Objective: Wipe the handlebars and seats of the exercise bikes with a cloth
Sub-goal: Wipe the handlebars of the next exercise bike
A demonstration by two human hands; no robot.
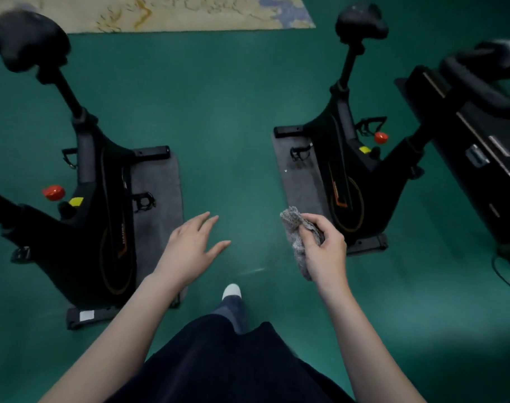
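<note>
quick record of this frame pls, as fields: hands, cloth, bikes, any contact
left hand: open, empty, above the floor
right hand: grips the grey cloth, bunched
left bike: on left mat; left seat untouched
right bike: on right mat; right seat untouched
contact: cloth touches neither bike
rug: on the floor beyond the bikes

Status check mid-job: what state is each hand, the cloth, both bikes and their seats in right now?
left hand: open, fingers spread, holding nothing
right hand: gripping the cloth
cloth: grey, bunched up, held in the air, touching neither bike
left bike: upright on its mat, no hand on it
right bike: upright on its mat, no hand on it
left seat: bare, not being wiped
right seat: bare, not being wiped
</note>
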